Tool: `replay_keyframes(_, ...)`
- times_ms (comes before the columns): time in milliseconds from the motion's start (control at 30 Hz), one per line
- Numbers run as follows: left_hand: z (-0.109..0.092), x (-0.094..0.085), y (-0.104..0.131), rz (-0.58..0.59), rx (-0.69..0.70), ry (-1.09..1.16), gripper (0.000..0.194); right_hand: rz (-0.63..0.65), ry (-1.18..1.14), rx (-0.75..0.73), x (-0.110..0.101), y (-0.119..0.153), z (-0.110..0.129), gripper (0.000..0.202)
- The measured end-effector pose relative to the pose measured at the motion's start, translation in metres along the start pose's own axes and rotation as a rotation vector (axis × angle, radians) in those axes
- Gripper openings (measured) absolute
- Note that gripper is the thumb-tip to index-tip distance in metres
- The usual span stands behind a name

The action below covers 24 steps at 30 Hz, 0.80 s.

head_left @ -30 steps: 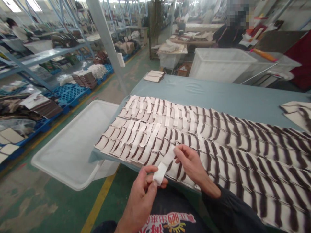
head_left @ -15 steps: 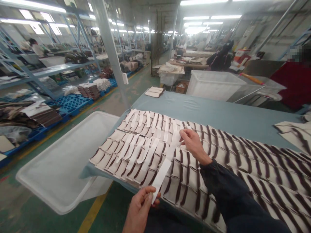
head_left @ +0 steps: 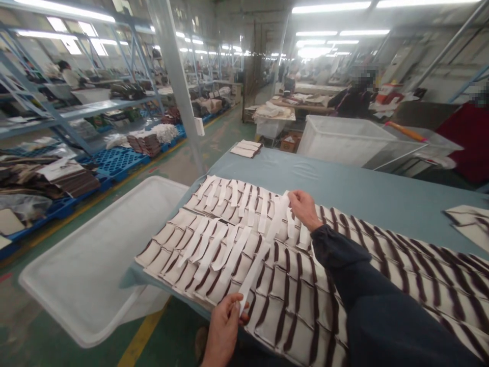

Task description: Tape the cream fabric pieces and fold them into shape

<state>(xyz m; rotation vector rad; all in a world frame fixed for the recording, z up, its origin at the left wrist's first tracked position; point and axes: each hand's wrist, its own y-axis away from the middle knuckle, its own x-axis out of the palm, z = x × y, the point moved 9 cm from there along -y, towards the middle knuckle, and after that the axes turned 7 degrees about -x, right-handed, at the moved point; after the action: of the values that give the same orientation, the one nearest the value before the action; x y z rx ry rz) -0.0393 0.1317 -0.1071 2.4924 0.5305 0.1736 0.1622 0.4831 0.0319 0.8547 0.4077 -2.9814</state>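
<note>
From where I stand, the person's left hand [head_left: 224,326] is at the near edge of a table covered with blue-grey cloth [head_left: 336,176]. Its thumb and fingers pinch the lower end of a long, flat white strip [head_left: 264,248]. This strip goes up and to the right, between the two hands, above the overlapping rows of cream and dark-brown fabric pieces [head_left: 305,293]. It shows a break in its line near the middle; I cannot tell if this is a fold or two lengths meeting. At the upper end, the right hand [head_left: 304,208] grasps it between fingertips and thumb, over the farther rows. Several similar loose white bands [head_left: 209,255] lie on the rows, left of the held strip and also just beside the right hand.

As for the containers, furthest left are blue plastic pallets [head_left: 122,164], which carry stacks of brown and white material. Next, against the left end of the table, is a wide white plastic tub [head_left: 107,255] with rounded corners, its pale inside visible. Behind the table there is a brown cardboard box [head_left: 289,143], its content too small to tell. Then comes a tall white rectangular bin [head_left: 340,145], whose inside I cannot see, and, on the right, an orange stick [head_left: 405,131] lies across a greyish bin.
</note>
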Motion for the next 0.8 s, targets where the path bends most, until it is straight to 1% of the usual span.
replay_keyframes(67, 0.009, -0.002, -0.003, -0.028, -0.018, -0.001, 0.065, 0.005, 0.028, -0.008, 0.004, -0.011, -0.005, 0.033)
replay_keyframes(133, 0.015, -0.004, -0.006, -0.05, -0.004, -0.015, 0.065, 0.017, 0.062, -0.02, 0.01, -0.022, -0.009, 0.03)
replay_keyframes(300, 0.022, -0.002, -0.01, -0.069, -0.019, -0.058, 0.065, 0.069, 0.145, -0.066, 0.04, -0.047, -0.017, 0.025)
replay_keyframes(433, 0.023, 0.001, -0.011, -0.083, -0.031, -0.06, 0.067, 0.101, 0.189, -0.089, 0.066, -0.054, -0.023, 0.024)
replay_keyframes(533, 0.026, 0.002, -0.011, -0.103, -0.051, -0.046, 0.072, 0.119, 0.196, -0.079, 0.08, -0.054, -0.031, 0.024)
replay_keyframes(600, 0.026, 0.002, -0.012, -0.122, -0.061, -0.033, 0.074, 0.123, 0.185, -0.061, 0.082, -0.054, -0.035, 0.027)
replay_keyframes(667, 0.024, 0.001, -0.011, -0.138, -0.079, -0.015, 0.075, 0.11, 0.159, -0.041, 0.079, -0.056, -0.037, 0.029)
replay_keyframes(800, 0.018, -0.001, -0.008, -0.161, -0.095, 0.004, 0.071, 0.061, 0.061, -0.01, 0.056, -0.067, -0.029, 0.031)
